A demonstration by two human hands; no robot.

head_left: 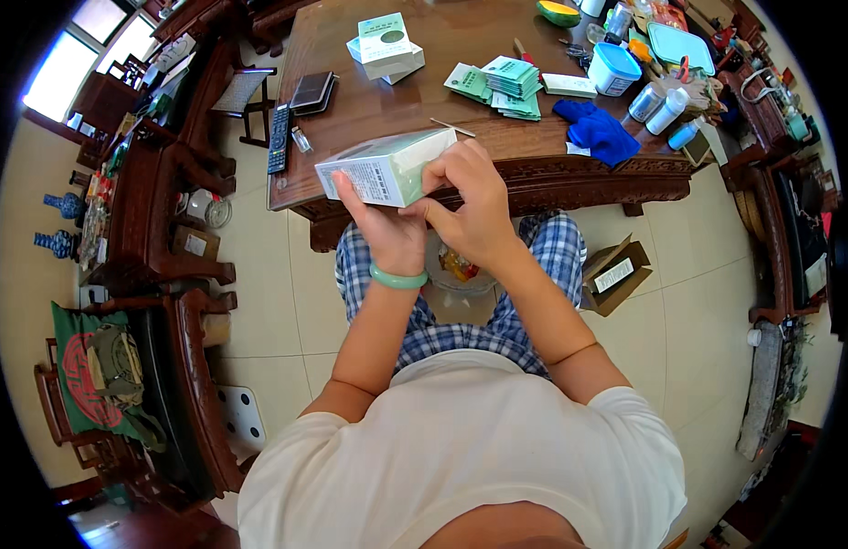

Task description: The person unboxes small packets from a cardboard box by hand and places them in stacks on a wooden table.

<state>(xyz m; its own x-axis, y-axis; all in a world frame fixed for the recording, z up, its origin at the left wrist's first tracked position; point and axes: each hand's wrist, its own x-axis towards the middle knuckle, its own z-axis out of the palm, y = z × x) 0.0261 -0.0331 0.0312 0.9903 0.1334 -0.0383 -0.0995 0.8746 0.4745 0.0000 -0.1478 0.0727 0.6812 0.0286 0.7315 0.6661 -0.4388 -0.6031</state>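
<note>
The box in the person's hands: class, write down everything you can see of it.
The box is oblong, white and pale green, seemingly thin card, with dense dark print on the side facing the person and a glossy-looking top. It is held aslant at the near edge of the wooden table; whether it touches the table is unclear. The left hand grips it, thumb against the printed side, and the right hand is at its greenish right end, partly hiding it.

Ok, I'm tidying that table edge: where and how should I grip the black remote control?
Probably across the middle of the black remote control, from above, on both long sides: it is narrow and lies flat near the left edge of the wooden table. A dark flat case lies to its right.
</note>
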